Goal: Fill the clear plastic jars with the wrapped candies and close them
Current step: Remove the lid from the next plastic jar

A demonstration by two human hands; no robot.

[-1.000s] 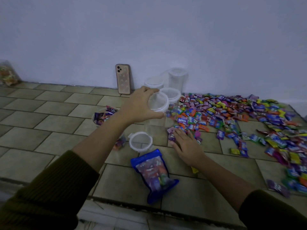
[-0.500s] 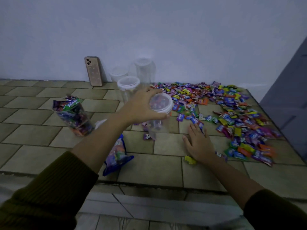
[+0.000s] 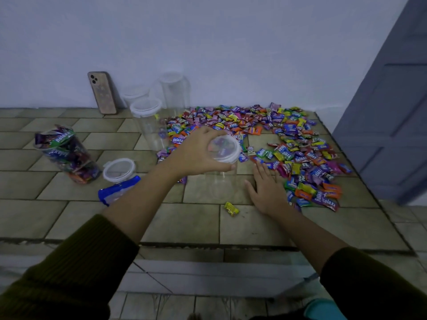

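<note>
Left hand (image 3: pixel 198 153) grips the rim of the tall clear plastic jar (image 3: pixel 223 183), which stands upright on the tiled floor (image 3: pixel 161 218) just beside the pile of multicoloured wrapped candies (image 3: pixel 265 135). Right hand (image 3: pixel 268 190) lies flat, fingers straight, holding nothing. Risks: fingers crowd the mouth, so candies may bounce off. The jar looks light and is held only at the top, so a sideways nudge could tip it.

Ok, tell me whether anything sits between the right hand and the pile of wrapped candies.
Nothing visible does: the right hand lies flat, its fingers at the near edge of the colourful pile of wrapped candies.
</note>
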